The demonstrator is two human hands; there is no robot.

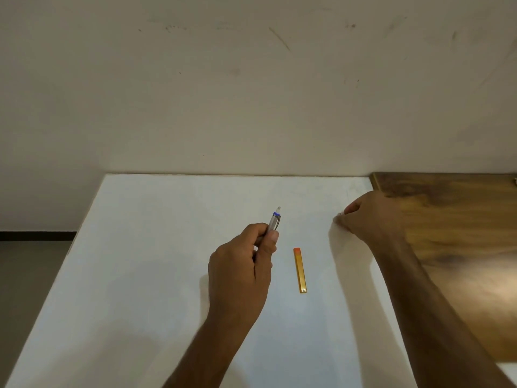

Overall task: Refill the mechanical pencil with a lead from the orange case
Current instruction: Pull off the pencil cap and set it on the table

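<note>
My left hand [240, 270] grips a silver mechanical pencil [275, 220] above the white tabletop [156, 247]. The pencil points up and away, with a blue ring and a pale end at its top. The orange lead case [300, 271] lies flat on the table just right of that hand, its cap end facing away, and nothing touches it. Further right, my right hand [369, 217] hovers low near the table's far right edge. Its fingertips are curled and pinch a small pale piece [339, 214] that is too small to identify.
A dark wooden surface [461, 242] adjoins the white table on the right. A plain wall [251, 93] rises directly behind the table's far edge. The floor [30, 275] drops away past the left edge.
</note>
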